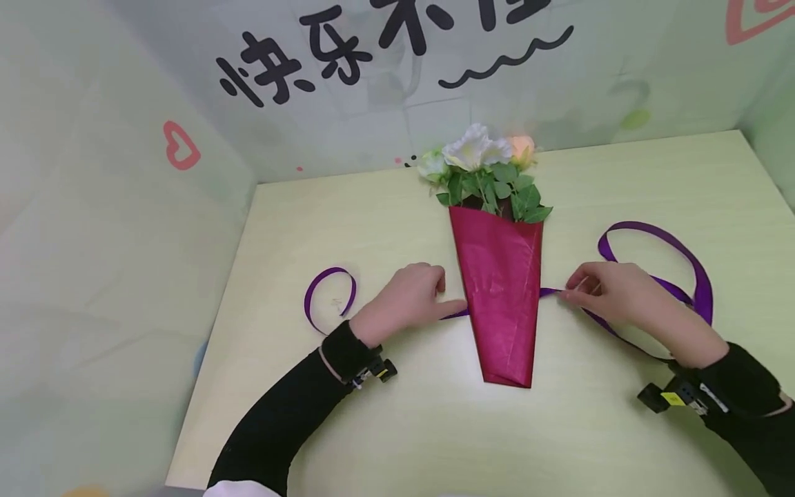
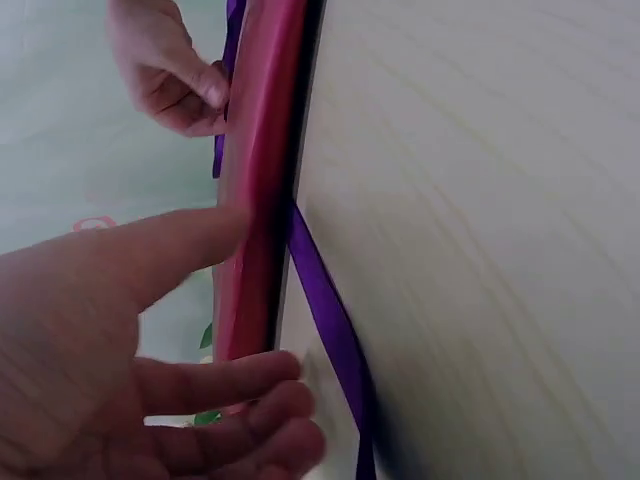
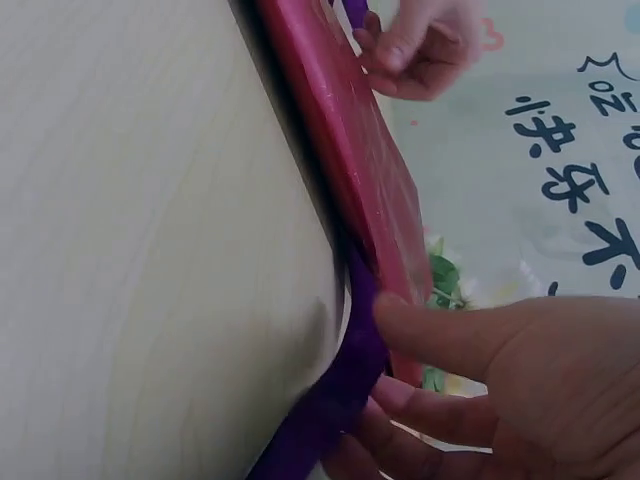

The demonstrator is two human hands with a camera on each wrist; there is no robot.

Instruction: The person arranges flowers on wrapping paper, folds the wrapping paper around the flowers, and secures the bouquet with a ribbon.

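A flower bouquet (image 1: 499, 297) in crimson wrapping paper lies on the table, with white and peach blooms (image 1: 475, 148) at the far end. Beneath it runs a purple ribbon (image 1: 549, 293), emerging on both sides. My right hand (image 1: 615, 291) pinches the ribbon between thumb and fingers, just right of the wrapping. On the left, my left hand (image 1: 410, 297) has its thumb stretched toward the paper's edge. Its thumb and fingers stand apart in the left wrist view, and the ribbon (image 2: 335, 325) passes beside the fingertips, not gripped.
The ribbon's left end curls in a loop (image 1: 307, 304) on the pale wooden table (image 1: 385, 421). A larger ribbon loop (image 1: 703, 290) lies beyond the right hand. Behind the table stands a backdrop (image 1: 348, 131) with black lettering and hearts.
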